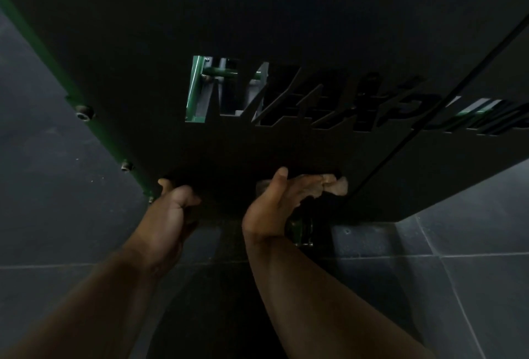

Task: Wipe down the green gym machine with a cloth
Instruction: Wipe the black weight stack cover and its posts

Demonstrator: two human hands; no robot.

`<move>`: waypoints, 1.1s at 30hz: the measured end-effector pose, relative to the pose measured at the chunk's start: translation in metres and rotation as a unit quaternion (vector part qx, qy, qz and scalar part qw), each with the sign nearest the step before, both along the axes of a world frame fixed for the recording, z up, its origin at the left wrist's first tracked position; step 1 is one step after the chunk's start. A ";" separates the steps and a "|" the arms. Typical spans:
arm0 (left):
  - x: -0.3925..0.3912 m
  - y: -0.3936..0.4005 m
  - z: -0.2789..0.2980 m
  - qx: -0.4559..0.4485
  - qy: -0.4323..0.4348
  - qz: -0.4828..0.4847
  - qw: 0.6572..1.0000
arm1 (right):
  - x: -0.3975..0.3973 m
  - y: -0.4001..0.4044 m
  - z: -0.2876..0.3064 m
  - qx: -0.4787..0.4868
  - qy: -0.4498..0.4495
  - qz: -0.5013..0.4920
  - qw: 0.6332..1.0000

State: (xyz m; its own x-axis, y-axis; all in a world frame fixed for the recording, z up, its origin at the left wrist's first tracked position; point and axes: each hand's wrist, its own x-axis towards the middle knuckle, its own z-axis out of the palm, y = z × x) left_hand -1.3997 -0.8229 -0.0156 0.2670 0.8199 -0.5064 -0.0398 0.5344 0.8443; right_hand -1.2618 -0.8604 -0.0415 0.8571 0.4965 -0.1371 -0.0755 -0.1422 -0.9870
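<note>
Low in the middle of the frame, the right hand (274, 204) presses a crumpled pale cloth (333, 185) with straight fingers against the dark panel of the green-framed gym machine (257, 15), mid-wipe, while the left hand (171, 210) curls round the panel's bottom edge, and the next stroke probably calls for sliding sideways.

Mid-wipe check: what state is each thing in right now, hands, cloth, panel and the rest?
Left hand: grips the panel's lower edge, holds no cloth.
Right hand: presses the cloth flat against the panel.
Cloth: bunched, mostly hidden under the fingers.
Black panel: upright, bolted on; cut-out letters show green parts behind.
Bolts: seated in the green frame edge.
</note>
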 end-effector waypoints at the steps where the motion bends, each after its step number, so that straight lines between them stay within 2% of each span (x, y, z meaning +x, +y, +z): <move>1: 0.000 -0.001 0.000 0.000 0.011 -0.002 1.000 | 0.000 0.004 0.006 0.021 -0.017 -0.012 1.000; 4: -0.002 0.000 0.002 -0.002 0.025 -0.008 1.000 | 0.005 0.003 0.015 0.044 -0.124 -0.014 0.991; 8: -0.001 0.000 0.002 0.015 0.012 -0.021 1.000 | 0.008 -0.020 -0.001 -0.021 -0.211 0.066 0.975; 12: 0.003 -0.001 0.006 0.015 0.011 -0.023 1.000 | 0.015 -0.017 0.018 -0.063 -0.384 0.147 0.909; 15: 0.006 -0.002 0.010 0.006 0.017 -0.016 1.000 | 0.015 -0.005 0.051 -0.072 -0.490 0.138 0.858; 20: 0.012 -0.004 0.029 -0.035 0.003 0.041 0.999 | 0.023 -0.020 0.064 -0.127 -0.555 0.162 0.806; 27: 0.023 -0.004 0.036 -0.062 -0.049 0.030 0.996 | 0.036 0.000 0.146 -0.074 -0.669 0.128 0.728; 30: 0.022 -0.001 0.032 -0.070 -0.041 0.028 0.996 | 0.044 0.008 0.180 -0.059 -0.712 0.112 0.690; 31: 0.021 0.001 0.030 -0.074 -0.031 0.032 0.996 | 0.049 0.008 0.188 -0.055 -0.717 0.096 0.689; 33: 0.018 0.005 0.026 -0.084 -0.026 0.039 0.995 | 0.053 0.009 0.195 -0.041 -0.701 0.068 0.709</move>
State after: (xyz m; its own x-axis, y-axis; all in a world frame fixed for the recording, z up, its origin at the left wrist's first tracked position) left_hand -1.3812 -0.8179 0.0104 0.2353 0.7437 -0.6258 -0.1285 0.6620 0.7384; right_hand -1.2093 -0.8514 0.1537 0.1235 0.6274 0.7689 0.9913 -0.1143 -0.0660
